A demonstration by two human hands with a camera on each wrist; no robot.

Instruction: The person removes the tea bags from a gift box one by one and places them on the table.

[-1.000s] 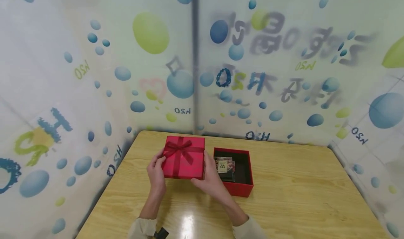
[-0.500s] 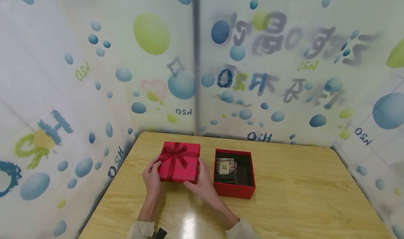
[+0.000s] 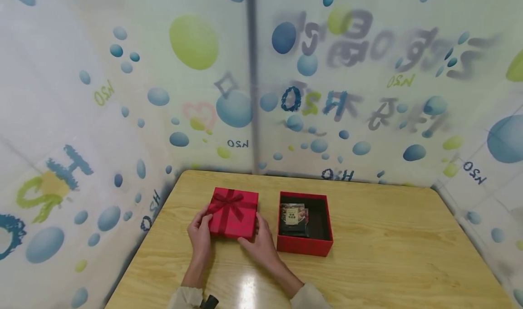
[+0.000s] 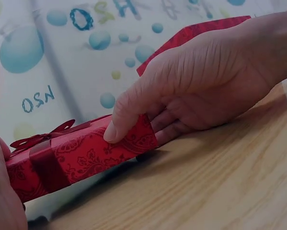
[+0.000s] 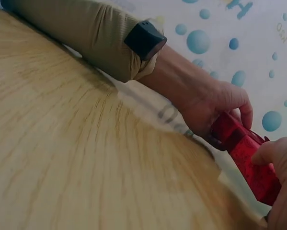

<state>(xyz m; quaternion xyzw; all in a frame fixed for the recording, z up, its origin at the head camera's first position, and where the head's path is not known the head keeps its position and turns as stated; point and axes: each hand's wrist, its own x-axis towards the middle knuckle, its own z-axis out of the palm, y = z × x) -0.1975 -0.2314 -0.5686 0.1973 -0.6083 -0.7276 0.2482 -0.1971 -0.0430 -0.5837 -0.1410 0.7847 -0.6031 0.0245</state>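
A red gift-box lid (image 3: pixel 234 213) with a dark red ribbon and bow is held between both hands, bow side up. My left hand (image 3: pixel 200 234) grips its left side, thumb along the edge. On the opposite side, my right hand (image 3: pixel 261 242) holds the near right corner. In the left wrist view the lid's patterned side wall (image 4: pixel 93 151) shows, tilted close over the table, with the right thumb pressed on it. To the right stands the red box base (image 3: pixel 304 245), uncovered, its inside black. Small printed packets (image 3: pixel 293 217) lie in its left part.
The light wooden table (image 3: pixel 388 245) reaches back to a wall covering (image 3: pixel 367 118) printed with blue and green dots. A black device (image 5: pixel 145 39) is strapped at the left sleeve cuff.
Both hands have lowered the lid towards the tabletop, slightly nearer the body and away from the box base. The grip of both hands stays the same.
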